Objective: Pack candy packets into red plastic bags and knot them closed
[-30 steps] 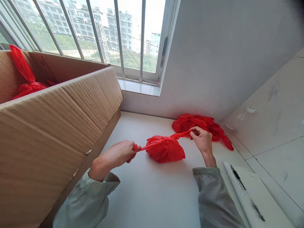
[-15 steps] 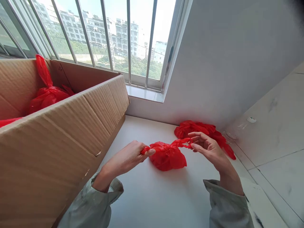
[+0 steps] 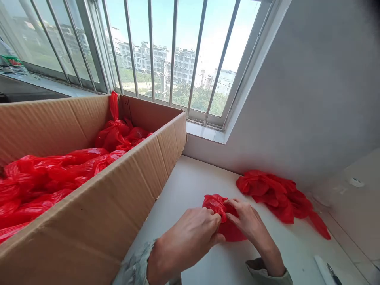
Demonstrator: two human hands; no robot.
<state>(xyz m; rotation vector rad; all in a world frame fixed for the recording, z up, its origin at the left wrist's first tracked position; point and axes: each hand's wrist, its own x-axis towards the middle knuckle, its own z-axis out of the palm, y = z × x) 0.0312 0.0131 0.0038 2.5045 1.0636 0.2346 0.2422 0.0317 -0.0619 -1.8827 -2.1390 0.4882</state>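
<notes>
Red bag (image 3: 233, 231) beneath left grip (image 3: 191, 235) and right grip (image 3: 251, 221), both pinching its gathered top.

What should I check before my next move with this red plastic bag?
1. Left hand on the gathered red plastic bag: ok.
2. Right hand at the bag too: ok.
3. Bag tied tightly: cannot tell, fingers partly hide its top.
4. A hand free: not ok, both are at the bag.
5. Brown corrugated cardboard box open on top: ok, bundled red plastic inside.
6. Slim black pen away from both hands: ok.
</notes>
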